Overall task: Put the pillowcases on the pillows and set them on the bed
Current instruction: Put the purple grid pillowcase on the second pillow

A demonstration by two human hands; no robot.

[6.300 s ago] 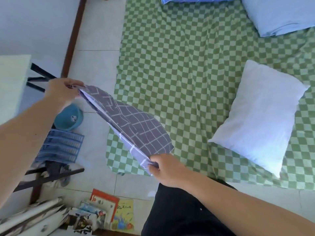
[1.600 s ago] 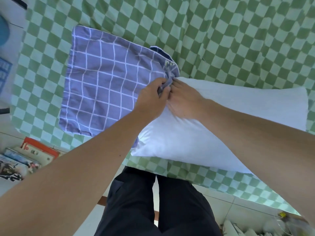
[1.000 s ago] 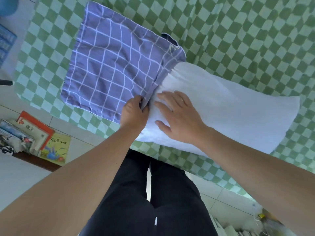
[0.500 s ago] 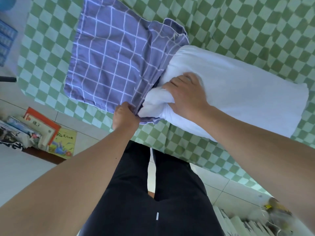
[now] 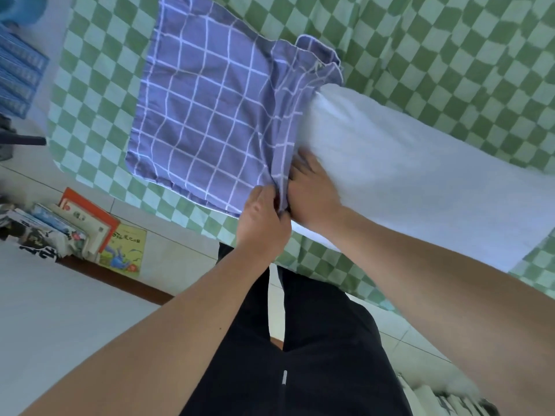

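Observation:
A purple pillowcase (image 5: 207,115) with a white grid lies flat on the green checked bed sheet (image 5: 435,40). A white pillow (image 5: 420,175) lies to its right, with its left end inside the case's open mouth. My left hand (image 5: 262,219) pinches the near corner of the case's opening. My right hand (image 5: 312,193) presses on the pillow's near left corner at the opening, fingertips tucked under the cloth edge. The far flap of the opening is bunched at the pillow's top corner.
The bed's near edge runs diagonally across the view, with tiled floor (image 5: 180,259) below it. A pile of books (image 5: 75,229) lies on the floor at left by a dark skirting. A blue crate (image 5: 18,73) sits at the far left. My dark trousers fill the bottom centre.
The pillow's near corner, bunched outside the case half a second ago, is now under the case's edge. My right hand has flattened and slid toward the opening; my left hand has moved up and right with the cloth.

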